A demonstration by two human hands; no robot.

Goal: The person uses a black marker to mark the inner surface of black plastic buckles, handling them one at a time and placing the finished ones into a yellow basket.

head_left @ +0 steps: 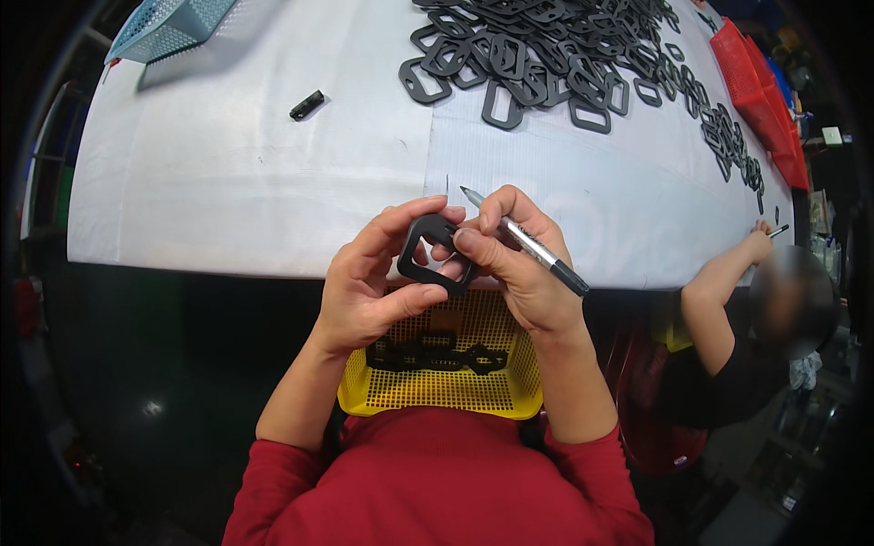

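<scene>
My left hand grips a black rectangular plastic buckle frame by its left side, just over the near edge of the white table. My right hand pinches the same frame from the right and also holds a grey marker pen, tip pointing up and left. Under both hands, on my lap, sits a yellow perforated basket with a few black frames lying in it.
A large heap of black buckle frames covers the far middle of the table. A small black piece lies alone at left. A light-blue basket stands far left, red baskets far right. Another person's hand with a pen works at right.
</scene>
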